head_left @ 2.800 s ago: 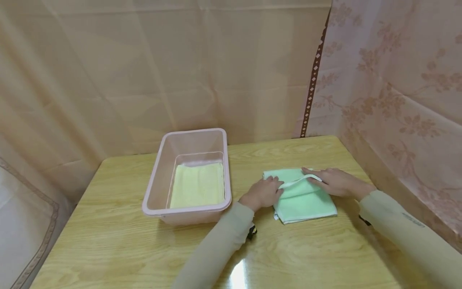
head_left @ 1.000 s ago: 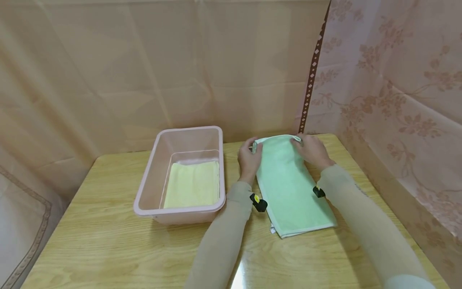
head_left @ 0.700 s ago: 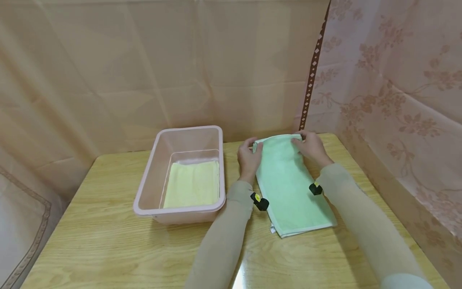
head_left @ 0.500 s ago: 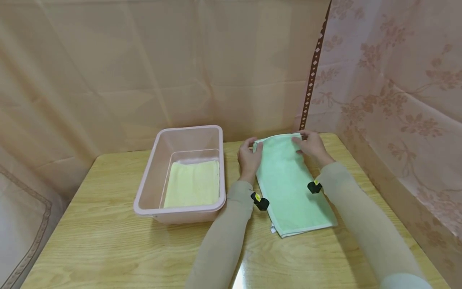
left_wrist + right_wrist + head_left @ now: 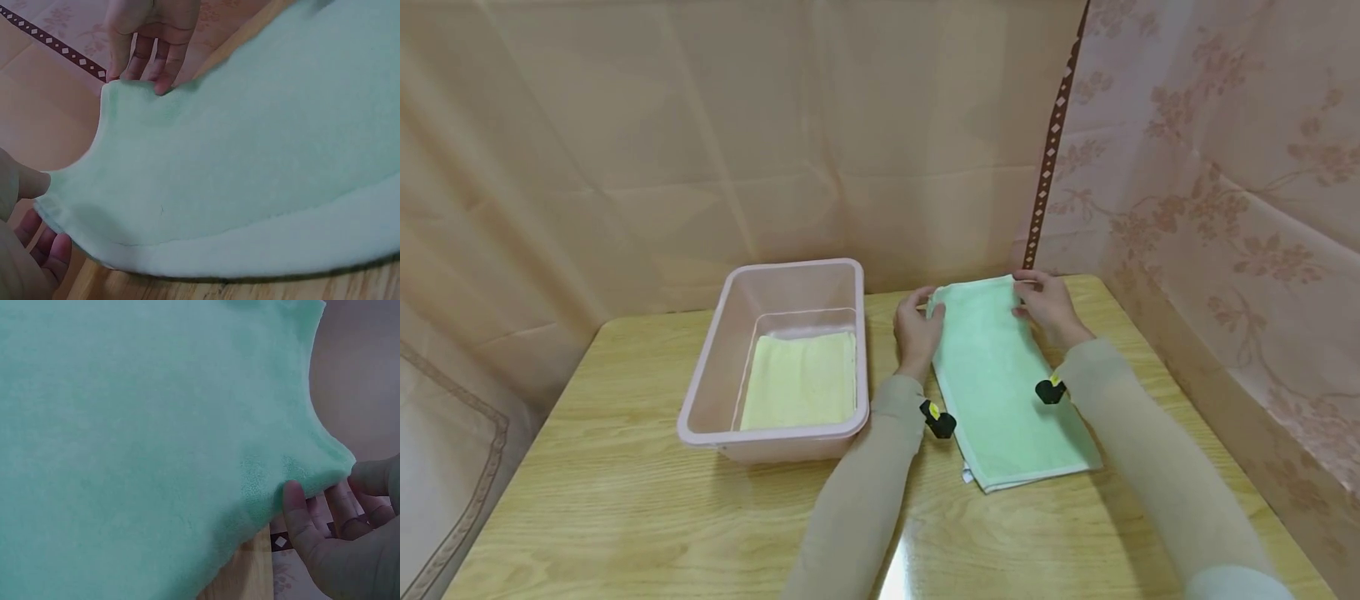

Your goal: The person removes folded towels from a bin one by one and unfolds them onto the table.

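So the green towel [image 5: 1000,392] is looking way longer than it did about three seconds ago. Back then it was a short folded block on the table [image 5: 625,500] with a flap half lifted, and now it's a long strip running up to the table's far edge, right of the pink bin [image 5: 790,450]. Both hands have gone from the middle of it up to the far corners. The left hand [image 5: 917,333] has a pinching grip on the far left corner, thumb on top and fingers underneath, pretty much the same spot as half a second ago. The right hand [image 5: 1051,308] is what changed most lately: its thumb was further in on the cloth, and now that grip is out at the far right corner, pinching it, with the top edge pulled out straighter. Left wrist view shows that edge bowing between the hands. Near end of the towel is basically where it was, lying on the table. Bin hasn't really budged, and the yellow cloth [image 5: 801,382] is still flat inside.
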Demonstrator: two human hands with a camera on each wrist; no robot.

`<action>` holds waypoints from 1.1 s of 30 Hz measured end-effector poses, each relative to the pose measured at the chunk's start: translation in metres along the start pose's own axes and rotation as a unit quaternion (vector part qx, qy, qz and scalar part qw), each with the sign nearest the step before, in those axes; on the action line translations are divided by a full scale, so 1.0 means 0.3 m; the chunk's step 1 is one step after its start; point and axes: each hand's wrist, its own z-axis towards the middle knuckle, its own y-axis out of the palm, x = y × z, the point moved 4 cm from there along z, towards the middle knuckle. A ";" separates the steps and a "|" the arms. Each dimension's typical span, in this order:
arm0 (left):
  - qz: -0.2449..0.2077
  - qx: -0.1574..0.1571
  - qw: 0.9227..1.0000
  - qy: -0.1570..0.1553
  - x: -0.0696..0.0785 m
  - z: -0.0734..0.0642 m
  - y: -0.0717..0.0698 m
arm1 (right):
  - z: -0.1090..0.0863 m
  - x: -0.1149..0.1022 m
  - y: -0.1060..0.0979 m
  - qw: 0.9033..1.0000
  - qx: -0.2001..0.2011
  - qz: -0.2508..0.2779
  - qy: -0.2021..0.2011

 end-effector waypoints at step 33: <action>-0.060 -0.147 0.987 -0.040 -0.042 -0.020 0.057 | -0.159 0.047 0.108 0.831 -0.250 -0.448 -0.215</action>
